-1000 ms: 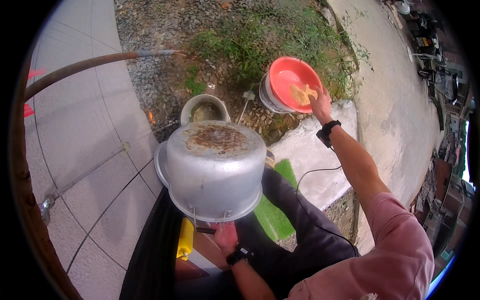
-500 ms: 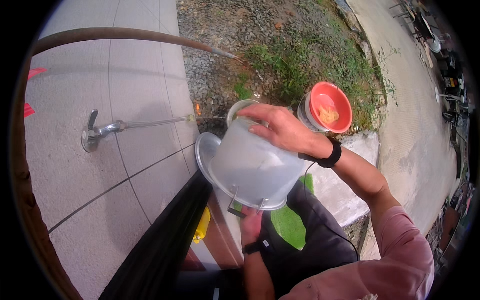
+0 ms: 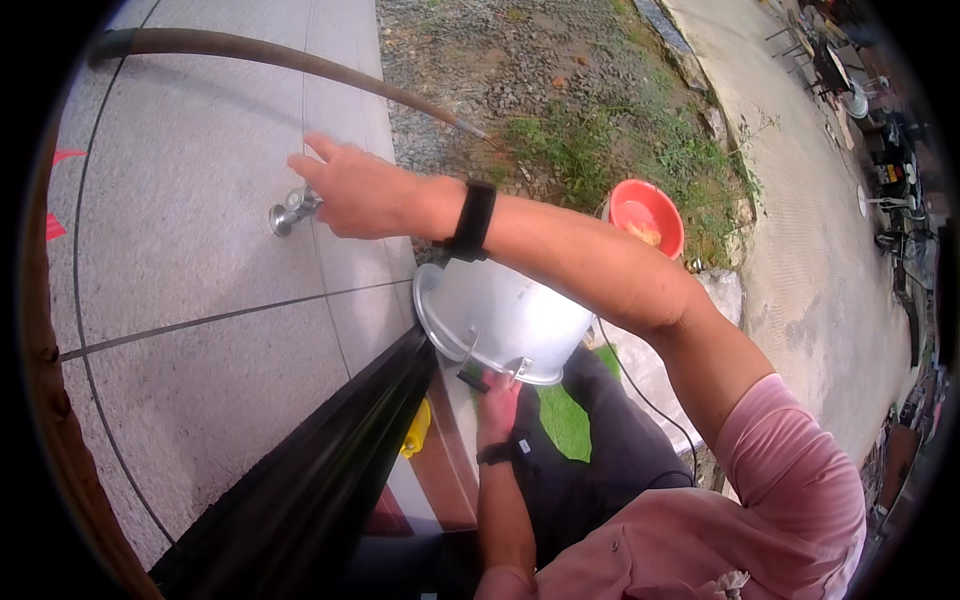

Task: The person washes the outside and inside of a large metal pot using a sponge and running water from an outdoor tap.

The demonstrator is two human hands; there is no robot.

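My left hand (image 3: pixel 497 405) is closed around a handle at the rim of a large, dull silver metal pot (image 3: pixel 515 310). The pot is tilted over, its wide flared rim toward the wall and me. My right arm stretches across above the pot. At the wall, my right hand (image 3: pixel 355 190) is by a chrome tap (image 3: pixel 292 212), its visible fingers spread apart. The hand covers the tap's lever and spout, so contact with the lever cannot be made out.
A red-orange basin (image 3: pixel 648 212) with something yellowish inside stands beyond the pot. A brown hose (image 3: pixel 260 48) arches from the wall toward gravel and weeds (image 3: pixel 560 140). Black fabric (image 3: pixel 310 470) and a yellow object (image 3: pixel 416 428) are near my left arm. A thin cable hangs by my leg.
My right hand has left the pot and moved left to the tap. My left hand still holds the pot's handle. The clear stream or tube seen at the tap is now hidden.
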